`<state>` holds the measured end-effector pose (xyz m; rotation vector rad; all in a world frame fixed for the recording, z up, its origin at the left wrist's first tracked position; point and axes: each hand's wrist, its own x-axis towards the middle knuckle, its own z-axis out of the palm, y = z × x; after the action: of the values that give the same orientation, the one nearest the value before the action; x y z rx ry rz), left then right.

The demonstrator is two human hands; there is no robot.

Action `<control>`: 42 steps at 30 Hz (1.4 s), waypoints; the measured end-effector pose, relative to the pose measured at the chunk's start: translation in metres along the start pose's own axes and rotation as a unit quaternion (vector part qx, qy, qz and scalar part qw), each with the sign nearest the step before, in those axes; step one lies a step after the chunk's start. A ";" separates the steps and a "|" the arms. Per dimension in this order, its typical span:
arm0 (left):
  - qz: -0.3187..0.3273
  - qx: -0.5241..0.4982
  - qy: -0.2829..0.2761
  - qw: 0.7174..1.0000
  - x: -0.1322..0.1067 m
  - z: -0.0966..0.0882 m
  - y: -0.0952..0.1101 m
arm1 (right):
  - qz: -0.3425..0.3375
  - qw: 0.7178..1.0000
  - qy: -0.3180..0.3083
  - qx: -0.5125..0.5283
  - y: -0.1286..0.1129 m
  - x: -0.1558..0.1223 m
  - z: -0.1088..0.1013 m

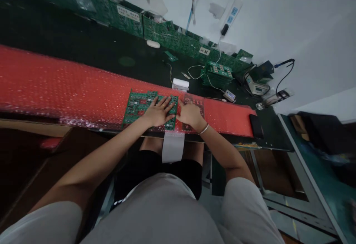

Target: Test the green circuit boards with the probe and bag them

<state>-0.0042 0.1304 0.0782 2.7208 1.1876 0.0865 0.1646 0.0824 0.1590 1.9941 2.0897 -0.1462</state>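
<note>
A green circuit board (135, 105) lies on red bubble wrap (91, 84) along the front of the bench. My left hand (158, 113) rests flat on the right part of this board, fingers spread. At the board's right edge is my right hand (191, 114), its index finger stretched forward and its thumb apart. The other fingers of that hand are partly hidden. Beneath and beside it, a dark board-shaped piece (200, 105) shows reddish through the wrap. A white paper strip (173, 147) hangs over the bench edge below the boards.
Behind the wrap lies a white roll (180, 84). A stack of green boards (218, 73) stands at the back right, near a small grey device (229, 95). A black phone (256, 126) lies at the right end. Green board bins (164, 36) line the wall.
</note>
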 end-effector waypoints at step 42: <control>0.006 -0.033 0.013 0.999 -0.025 0.004 0.002 | 0.017 0.992 0.051 -0.112 -0.006 -0.005 -0.056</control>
<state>-0.0193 0.1108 0.0753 2.6764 1.1544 0.1599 0.1527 0.0910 0.2138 1.9384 2.0283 0.1922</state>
